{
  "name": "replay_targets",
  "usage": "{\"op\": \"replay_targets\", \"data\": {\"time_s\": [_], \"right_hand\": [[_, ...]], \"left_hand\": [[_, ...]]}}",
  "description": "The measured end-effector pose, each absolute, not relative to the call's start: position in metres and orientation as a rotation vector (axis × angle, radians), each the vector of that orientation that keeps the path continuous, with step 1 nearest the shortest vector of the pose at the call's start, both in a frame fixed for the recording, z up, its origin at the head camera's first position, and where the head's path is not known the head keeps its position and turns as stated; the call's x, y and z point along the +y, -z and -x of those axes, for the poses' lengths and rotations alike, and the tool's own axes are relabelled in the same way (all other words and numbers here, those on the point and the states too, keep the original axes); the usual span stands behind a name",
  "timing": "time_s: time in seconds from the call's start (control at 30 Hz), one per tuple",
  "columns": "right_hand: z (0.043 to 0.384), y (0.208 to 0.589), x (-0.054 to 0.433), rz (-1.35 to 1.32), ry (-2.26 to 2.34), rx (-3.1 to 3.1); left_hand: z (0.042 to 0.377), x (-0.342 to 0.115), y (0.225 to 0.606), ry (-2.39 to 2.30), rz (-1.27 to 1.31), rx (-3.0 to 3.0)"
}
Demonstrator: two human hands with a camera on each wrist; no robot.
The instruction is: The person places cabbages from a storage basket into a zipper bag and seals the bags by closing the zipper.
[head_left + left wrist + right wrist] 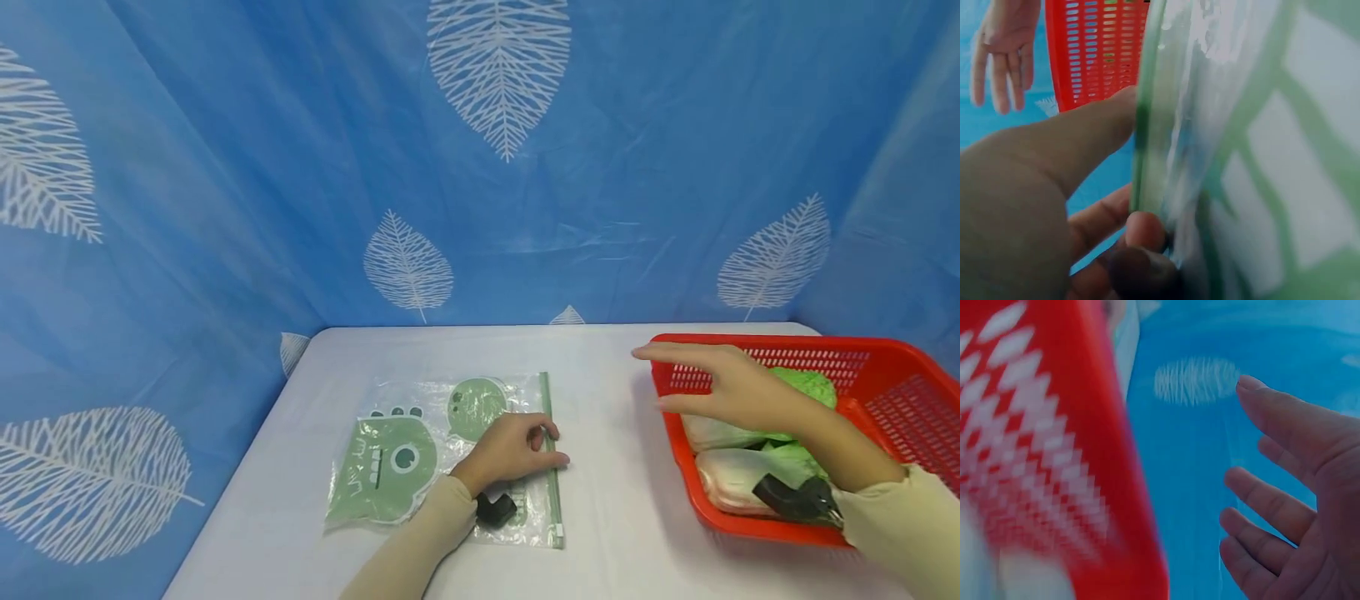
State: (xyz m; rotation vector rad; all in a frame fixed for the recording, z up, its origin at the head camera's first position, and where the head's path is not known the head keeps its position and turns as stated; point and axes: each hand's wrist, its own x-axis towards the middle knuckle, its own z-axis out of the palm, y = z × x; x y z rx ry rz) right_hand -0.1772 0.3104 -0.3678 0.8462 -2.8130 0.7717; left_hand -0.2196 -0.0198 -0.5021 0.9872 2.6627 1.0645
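Observation:
A clear plastic zip bag [480,500] with green monster prints lies flat on the white table. My left hand [510,450] rests over its right side, thumb and index finger apart across the green zip strip [555,508]. In the left wrist view, the loosely bent fingers [1145,231] are right at that strip [1142,125]. My right hand [720,383] hovers over the near-left part of a red basket [667,379], fingers spread and holding nothing. Leafy vegetables like napa cabbage [731,479] lie in the basket, partly hidden by the right arm.
The red basket's perforated wall [1116,487] rises beside the right hand in the right wrist view. A blue curtain [480,208] with white leaf prints hangs behind and to both sides of the white table [600,517].

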Motion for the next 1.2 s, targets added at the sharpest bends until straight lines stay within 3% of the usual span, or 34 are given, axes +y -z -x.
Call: {"op": "replay_targets", "data": {"time_s": [0.2,0.37,0.63,0.97,1.2], "right_hand": [[0.179,0.375,0.271,-0.904,-0.861,-2.800],[0.156,0.376,0.251,-0.852,-0.986,-2.718],[0.108,0.416,0.202,-0.934,-2.026,-2.113],[0.112,0.502,0.162,-0.138,-2.293,-2.010],[0.133,0.514,0.153,0.044,-2.206,-2.120]], "left_hand": [[0.226,-0.024,0.509,-1.271,-0.858,2.512],[0.231,-0.032,0.512,-1.328,-0.820,2.411],[0.237,-0.040,0.510,-1.354,-0.849,2.342],[0.243,-0.049,0.511,-1.409,-0.886,2.109],[0.244,-0.045,0.511,-1.392,-0.845,2.147]]}}
